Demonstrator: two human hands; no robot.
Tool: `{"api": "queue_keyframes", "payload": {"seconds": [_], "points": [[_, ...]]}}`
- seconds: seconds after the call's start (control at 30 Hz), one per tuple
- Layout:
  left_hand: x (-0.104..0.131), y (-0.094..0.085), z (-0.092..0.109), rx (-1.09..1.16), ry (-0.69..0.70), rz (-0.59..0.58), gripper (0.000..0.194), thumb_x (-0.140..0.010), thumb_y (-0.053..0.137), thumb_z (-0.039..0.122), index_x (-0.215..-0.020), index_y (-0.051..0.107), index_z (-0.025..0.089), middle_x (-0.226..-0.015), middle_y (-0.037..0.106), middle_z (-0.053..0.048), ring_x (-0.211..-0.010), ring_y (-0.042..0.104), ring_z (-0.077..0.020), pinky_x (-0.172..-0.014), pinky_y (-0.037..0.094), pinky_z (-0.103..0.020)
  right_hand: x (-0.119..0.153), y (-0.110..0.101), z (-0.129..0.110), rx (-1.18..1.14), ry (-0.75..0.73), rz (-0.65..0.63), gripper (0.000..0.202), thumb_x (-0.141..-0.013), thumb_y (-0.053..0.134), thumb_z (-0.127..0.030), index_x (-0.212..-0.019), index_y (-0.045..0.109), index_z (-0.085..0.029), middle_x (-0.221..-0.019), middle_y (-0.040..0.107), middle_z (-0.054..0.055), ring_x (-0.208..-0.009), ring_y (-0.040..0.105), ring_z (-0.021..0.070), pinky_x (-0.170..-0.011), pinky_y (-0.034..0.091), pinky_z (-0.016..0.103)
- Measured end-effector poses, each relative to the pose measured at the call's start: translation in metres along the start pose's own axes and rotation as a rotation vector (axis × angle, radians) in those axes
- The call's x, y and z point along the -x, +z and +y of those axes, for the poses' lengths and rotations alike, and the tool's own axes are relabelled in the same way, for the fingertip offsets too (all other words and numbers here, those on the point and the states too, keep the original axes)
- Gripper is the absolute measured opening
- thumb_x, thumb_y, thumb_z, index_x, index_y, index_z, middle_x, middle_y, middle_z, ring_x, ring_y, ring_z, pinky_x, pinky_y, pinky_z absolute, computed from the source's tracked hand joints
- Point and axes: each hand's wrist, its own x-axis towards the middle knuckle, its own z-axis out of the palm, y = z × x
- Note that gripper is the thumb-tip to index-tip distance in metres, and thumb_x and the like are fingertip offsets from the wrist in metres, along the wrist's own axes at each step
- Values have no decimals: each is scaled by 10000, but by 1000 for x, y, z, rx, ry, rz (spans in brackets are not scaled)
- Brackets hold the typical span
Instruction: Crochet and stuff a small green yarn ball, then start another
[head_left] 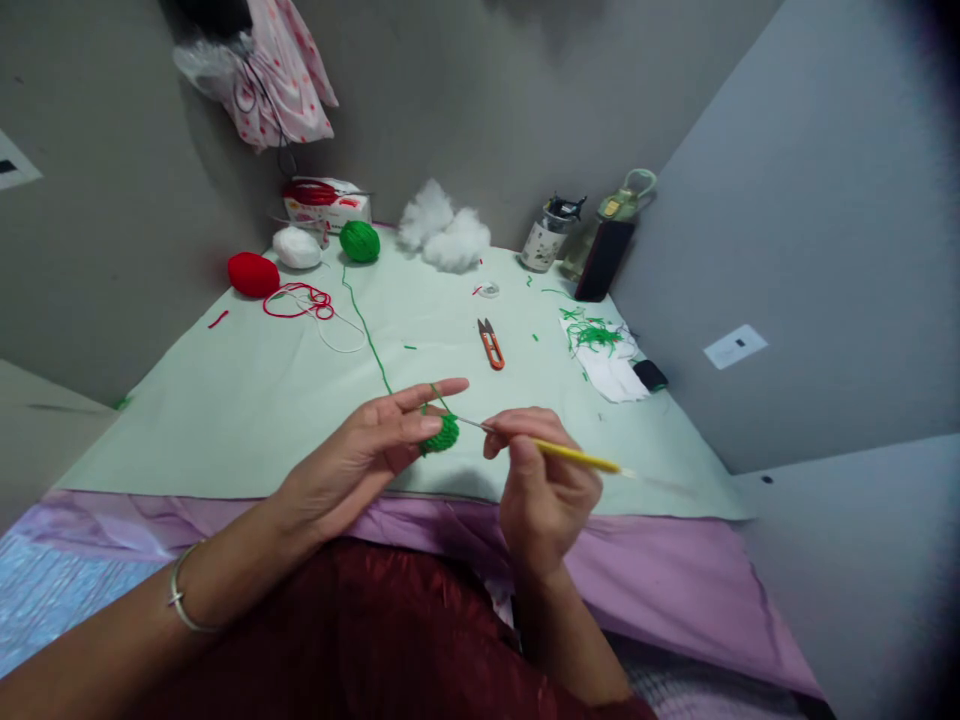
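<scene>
Between the thumb and fingers of my left hand (375, 440) is a small round green crochet piece (442, 434). A strand of green yarn (365, 325) loops over my raised left index finger and trails back to the green yarn ball (360, 241). My right hand (546, 480) is closed around the yellow handle of a crochet hook (576, 456). The hook's thin metal shaft points left and its tip meets the edge of the green piece. Exactly how the tip sits in the stitches is too small to tell.
Orange thread snips (491, 345) lie mid-table. Red (253, 275) and white yarn balls (297, 247) stand back left, white stuffing (444, 228) at the back. To the right are a pen holder (544, 240), a bottle (619, 205), a dark phone (604, 260) and green yarn scraps (598, 335) on white paper.
</scene>
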Motion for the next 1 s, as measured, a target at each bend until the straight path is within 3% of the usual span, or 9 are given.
{"api": "queue_keyframes", "payload": {"seconds": [0.1, 0.23, 0.4, 0.53, 0.77, 1.0], "points": [[0, -2, 0, -70, 77, 6, 474, -796, 847, 252, -1261, 761, 223, -880, 670, 1, -839, 574, -120, -859, 434, -238, -5, 2, -3, -302, 201, 9, 178, -993, 618, -215, -961, 786, -265, -872, 705, 22, -665, 603, 131, -605, 505, 299], [2, -2, -2, -228, 135, -21, 457, -810, 848, 269, -1257, 764, 317, -891, 661, 14, -894, 585, -142, -914, 429, -279, -5, 4, 0, -279, 245, -60, 139, -970, 669, -233, -958, 803, -267, -921, 741, 33, -858, 665, 165, -721, 524, 305], [4, -7, 3, -256, 106, -75, 417, -844, 803, 374, -1256, 766, 322, -994, 680, -15, -975, 597, -182, -942, 417, -316, -7, 1, 4, -430, 382, -72, 112, -958, 690, -255, -940, 801, -256, -891, 737, 8, -691, 600, 103, -650, 487, 255], [3, -10, 4, -269, 101, -102, 487, -832, 815, 336, -1311, 729, 308, -1026, 696, -35, -982, 628, -203, -934, 443, -342, -10, 1, 2, -540, 449, -68, 89, -932, 719, -260, -911, 804, -246, -858, 741, 5, -667, 611, 90, -607, 488, 219], [6, -5, 10, -476, 173, -78, 563, -851, 787, 210, -1393, 666, 302, -898, 589, 19, -782, 560, -105, -736, 471, -227, -13, 0, -1, -581, 479, -70, 124, -948, 701, -294, -897, 800, -239, -839, 763, 10, -635, 629, 86, -589, 518, 207], [8, -2, 10, -555, 239, -32, 532, -867, 745, 196, -1389, 668, 261, -883, 588, 15, -752, 531, -103, -681, 460, -212, -14, -7, -3, -480, 422, -111, 179, -998, 630, -321, -908, 751, -226, -853, 774, 30, -677, 652, 128, -630, 539, 268]]}}
